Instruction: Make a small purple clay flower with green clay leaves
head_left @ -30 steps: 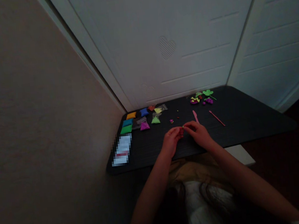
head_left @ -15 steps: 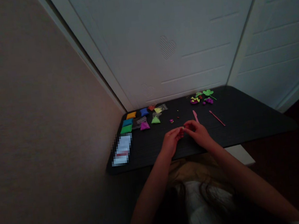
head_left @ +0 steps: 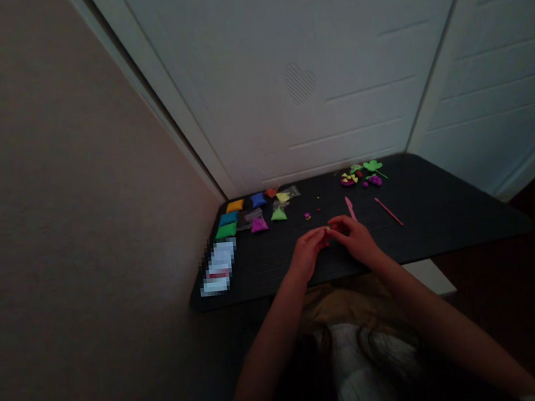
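My left hand (head_left: 308,250) and my right hand (head_left: 351,237) meet above the front of the dark table (head_left: 264,266), fingertips together. Pinched between them is a tiny piece of light green modelling clay (head_left: 328,228), mostly covered by the fingers. Just beyond my right hand lies a pink plastic clay knife (head_left: 350,207), its near end close to the fingers. A thin pink modelling stick (head_left: 389,211) rests farther right. Ahead of my left hand sit a small purple and yellow clay piece (head_left: 307,216) and a tiny red bit (head_left: 319,210).
Several clay packets, among them a purple one (head_left: 259,224) and a green one (head_left: 226,231), lie at the left. A blurred white rectangle (head_left: 219,267) lies near the left edge. Shaped clay pieces, including a green clover-like one (head_left: 372,166), are at the back right by the white panel (head_left: 237,72).
Both hands stay in nearly the same place. The fingertips have shifted slightly around the small clay piece, and more of its light green shows now.
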`<state>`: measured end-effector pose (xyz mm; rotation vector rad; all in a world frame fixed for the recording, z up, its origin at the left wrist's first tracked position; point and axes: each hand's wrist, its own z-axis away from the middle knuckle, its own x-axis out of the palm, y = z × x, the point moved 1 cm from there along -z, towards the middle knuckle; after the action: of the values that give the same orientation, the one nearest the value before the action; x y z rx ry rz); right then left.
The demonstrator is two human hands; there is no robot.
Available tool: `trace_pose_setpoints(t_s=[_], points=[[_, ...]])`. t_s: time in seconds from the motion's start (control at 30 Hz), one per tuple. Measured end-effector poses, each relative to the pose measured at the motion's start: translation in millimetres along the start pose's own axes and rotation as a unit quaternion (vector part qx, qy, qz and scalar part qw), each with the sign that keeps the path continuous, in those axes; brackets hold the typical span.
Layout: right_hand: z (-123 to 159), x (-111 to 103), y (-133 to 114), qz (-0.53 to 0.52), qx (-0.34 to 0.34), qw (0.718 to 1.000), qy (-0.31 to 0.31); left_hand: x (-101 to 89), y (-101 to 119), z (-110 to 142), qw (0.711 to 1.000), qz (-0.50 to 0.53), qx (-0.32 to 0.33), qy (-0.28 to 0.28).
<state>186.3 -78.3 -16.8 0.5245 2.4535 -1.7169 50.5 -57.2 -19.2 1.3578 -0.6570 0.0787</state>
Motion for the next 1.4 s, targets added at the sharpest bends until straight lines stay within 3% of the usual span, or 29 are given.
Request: trace_pose_setpoints(t_s=[0.37, 0.8, 1.4], points=[[2.1, 0.4, -4.7, -0.013, 0.004, 0.999, -0.048, -3.5, 0.5, -0.2, 1.0, 0.024, -0.007, 0.006], [0.8, 1.1, -0.5, -0.022, 0.009, 0.998, -0.063, -0.7, 4.0, 1.7, 0.999, 0.025, -0.021, 0.001], [2.7, -1.3, -7.5, -0.007, -0.038, 0.998, -0.059, -0.3, 2.6, 1.5, 1.0, 0.018, -0.002, 0.012]])
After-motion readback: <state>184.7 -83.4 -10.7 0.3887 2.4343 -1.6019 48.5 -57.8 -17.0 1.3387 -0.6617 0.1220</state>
